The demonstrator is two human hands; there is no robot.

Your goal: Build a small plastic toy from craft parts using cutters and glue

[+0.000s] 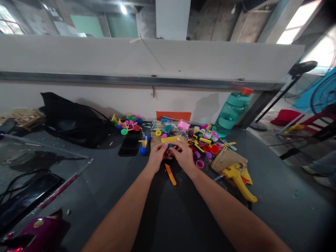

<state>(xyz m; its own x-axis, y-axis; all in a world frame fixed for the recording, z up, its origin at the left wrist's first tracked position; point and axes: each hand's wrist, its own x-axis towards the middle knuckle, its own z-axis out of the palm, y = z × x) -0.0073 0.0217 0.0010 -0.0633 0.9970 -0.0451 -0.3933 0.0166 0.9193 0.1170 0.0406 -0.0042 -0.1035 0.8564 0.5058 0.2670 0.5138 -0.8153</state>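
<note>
My left hand [157, 156] and my right hand [184, 155] meet above the desk's middle, fingers pinched together. Between the fingertips shows a small teal piece [171, 145], mostly covered by the fingers, so its kind is unclear. Just below the hands lies an orange-handled tool [171, 175], its upper end hidden beneath them. Behind the fingers a yellow strip [169, 139] rests among clear plastic wrapping. Purple rings [200, 164] and red caps [214, 149] are scattered beside my right hand. A blue-and-yellow small assembly [143, 146] sits left of my left hand.
A yellow glue gun [240, 180] lies on cardboard [227, 159] at right. The teal water bottle [231, 113] stands behind it. Leftward are a dark phone [129, 144], a black bag [73, 120] and colourful wheeled pieces [128, 124]. A low white partition [105, 96] borders the desk's back.
</note>
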